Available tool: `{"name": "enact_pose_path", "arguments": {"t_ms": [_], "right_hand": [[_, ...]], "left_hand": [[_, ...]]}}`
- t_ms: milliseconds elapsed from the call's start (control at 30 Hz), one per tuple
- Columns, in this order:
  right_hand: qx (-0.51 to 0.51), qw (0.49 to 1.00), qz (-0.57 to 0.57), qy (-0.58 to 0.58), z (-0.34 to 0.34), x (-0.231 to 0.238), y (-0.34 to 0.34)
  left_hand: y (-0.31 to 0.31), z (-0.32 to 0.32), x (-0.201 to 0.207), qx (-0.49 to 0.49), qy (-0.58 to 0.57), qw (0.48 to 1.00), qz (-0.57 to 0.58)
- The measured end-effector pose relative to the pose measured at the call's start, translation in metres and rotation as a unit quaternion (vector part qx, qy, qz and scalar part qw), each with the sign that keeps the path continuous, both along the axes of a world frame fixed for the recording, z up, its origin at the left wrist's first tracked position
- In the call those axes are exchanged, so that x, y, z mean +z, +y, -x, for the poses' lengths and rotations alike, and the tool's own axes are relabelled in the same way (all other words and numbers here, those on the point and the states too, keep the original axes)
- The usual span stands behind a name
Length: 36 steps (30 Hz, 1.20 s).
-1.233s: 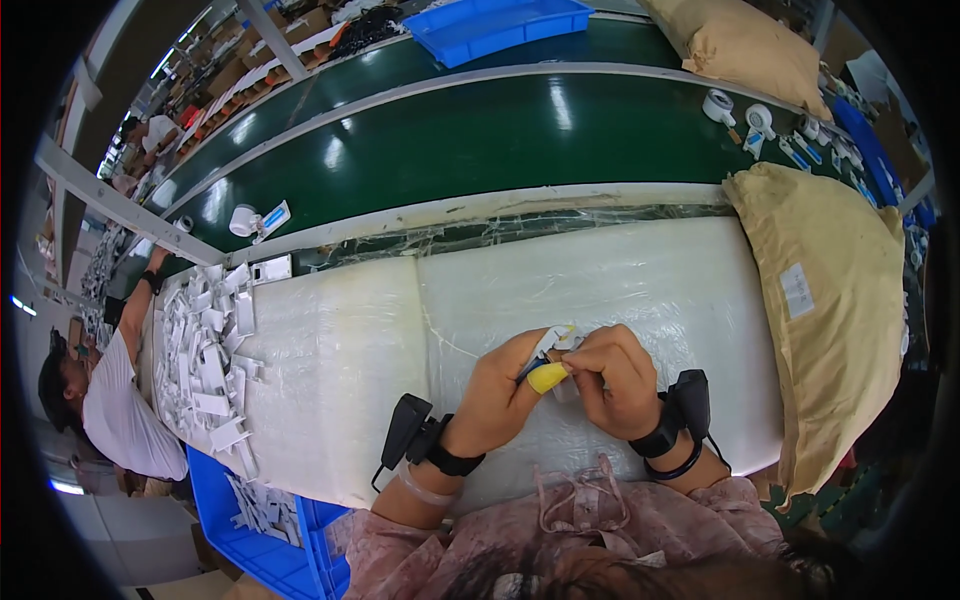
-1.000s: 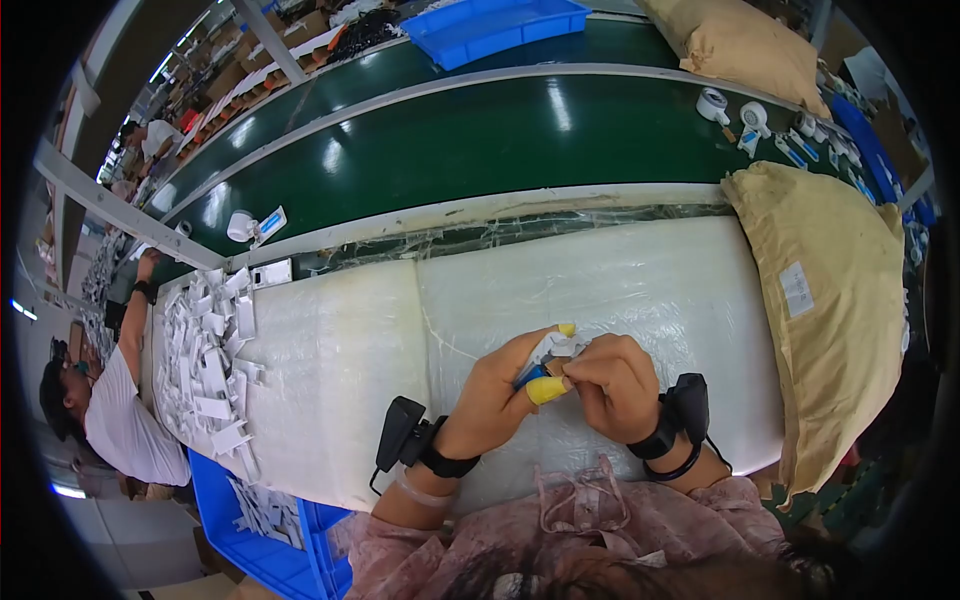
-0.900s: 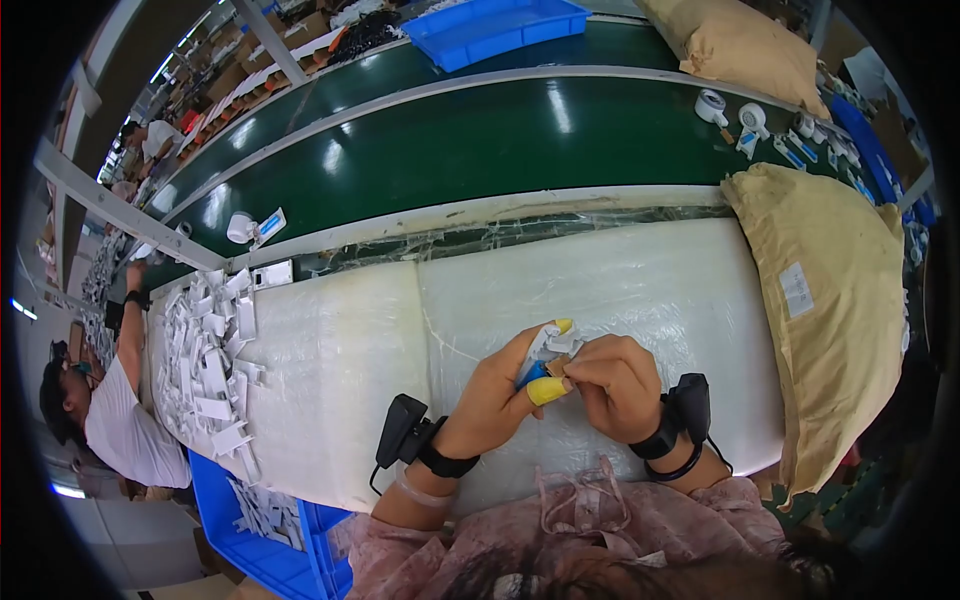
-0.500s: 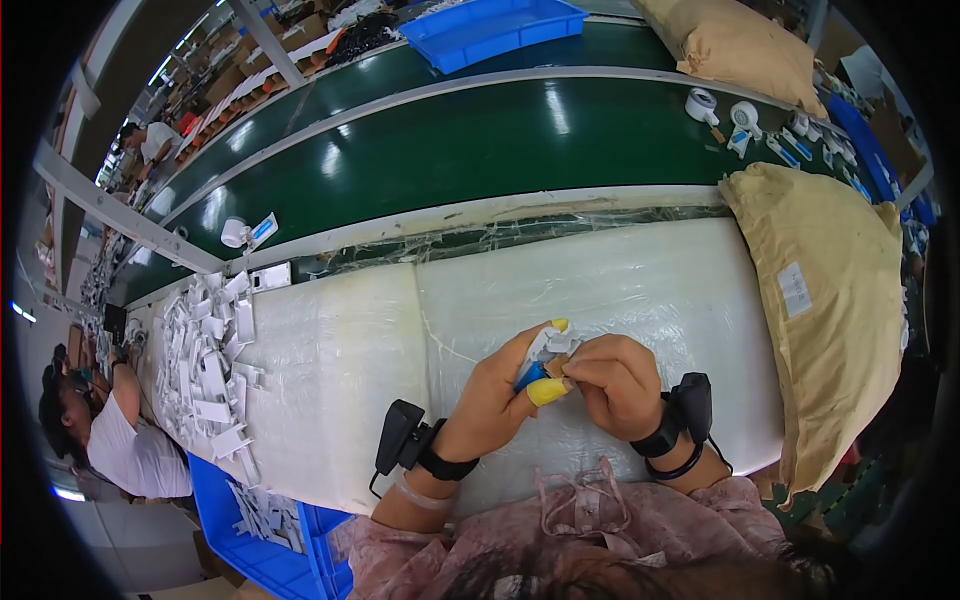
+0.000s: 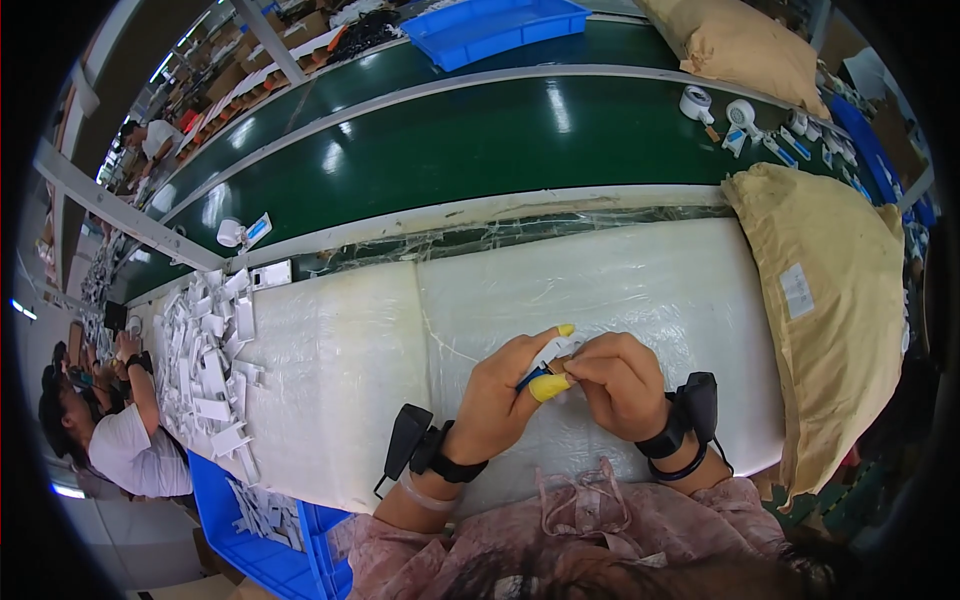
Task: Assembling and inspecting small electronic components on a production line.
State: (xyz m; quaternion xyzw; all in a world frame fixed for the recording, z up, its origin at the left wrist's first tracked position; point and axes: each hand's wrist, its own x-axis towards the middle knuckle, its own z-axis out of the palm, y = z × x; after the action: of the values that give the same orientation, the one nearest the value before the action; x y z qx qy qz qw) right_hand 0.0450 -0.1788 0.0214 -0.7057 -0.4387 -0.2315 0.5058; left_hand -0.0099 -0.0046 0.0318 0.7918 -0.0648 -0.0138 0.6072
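My left hand [image 5: 500,392] is closed around a small white and blue plastic part [image 5: 556,350], gripped between fingers and thumb. Yellow covers wrap the thumb and one fingertip of that hand. From the other side, my right hand [image 5: 624,388] pinches at the part's edge, where a small brown piece [image 5: 560,367] shows. Whether the right fingers hold that piece or only press on it is hidden. Both hands are just above the white plastic-covered worktop [image 5: 500,285].
White plastic pieces [image 5: 210,360] lie heaped at the left, above a blue bin [image 5: 240,555] of similar parts. A brown paper sack [image 5: 825,300] stands at the right. Beyond runs a green conveyor [image 5: 430,150] carrying white and blue parts [image 5: 740,115]. A co-worker [image 5: 135,440] is at far left.
The plastic part has turned slightly in my left hand, so less of its blue side shows. My hands stay nearly in place. The co-worker's arm at the left has moved.
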Motion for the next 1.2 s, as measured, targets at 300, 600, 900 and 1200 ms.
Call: {"name": "enact_pose_path", "arguments": {"t_ms": [300, 600, 900, 1200], "right_hand": [[0.004, 1.000, 0.019, 0.021, 0.001, -0.002, -0.003], [-0.022, 0.999, 0.015, 0.042, 0.006, -0.002, 0.000], [-0.015, 0.997, 0.013, 0.069, 0.006, -0.007, -0.001], [-0.006, 0.999, 0.010, 0.040, 0.004, -0.006, 0.002]], "left_hand": [[-0.008, 0.002, -0.011, 0.038, -0.040, 0.998, 0.041], [-0.010, 0.003, -0.010, 0.042, 0.027, 0.998, 0.049], [-0.014, 0.002, -0.011, 0.054, 0.012, 0.993, 0.103], [-0.001, 0.002, 0.003, -0.029, 0.092, 0.994, 0.053]]}}
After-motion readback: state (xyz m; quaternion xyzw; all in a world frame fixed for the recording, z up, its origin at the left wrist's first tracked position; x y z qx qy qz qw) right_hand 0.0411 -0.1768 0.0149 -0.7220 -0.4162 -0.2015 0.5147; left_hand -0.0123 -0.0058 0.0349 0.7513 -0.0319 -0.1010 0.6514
